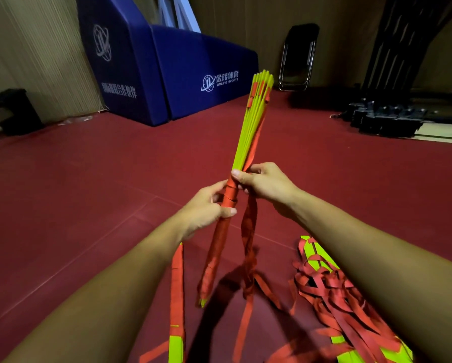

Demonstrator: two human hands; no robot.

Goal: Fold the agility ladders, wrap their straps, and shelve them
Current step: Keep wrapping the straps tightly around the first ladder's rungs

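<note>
A folded agility ladder (248, 127), a bundle of yellow-green rungs, points up and away from me, its lower half wound in red strap (214, 260). My left hand (206, 208) grips the wrapped part of the bundle. Just above it, my right hand (261, 183) holds the bundle with the strap at the edge of the wrapping. A loose length of red strap (248, 231) hangs from my right hand to the floor. A second ladder (332, 292) lies tangled on the floor at lower right. A third wrapped ladder (176, 305) lies below my left arm.
The floor (88, 192) is dark red. Blue padded mats (167, 69) lean against the back wall. A folded black chair (298, 58) stands at the back, black equipment (387, 116) at right, and a dark bin (15, 111) at left.
</note>
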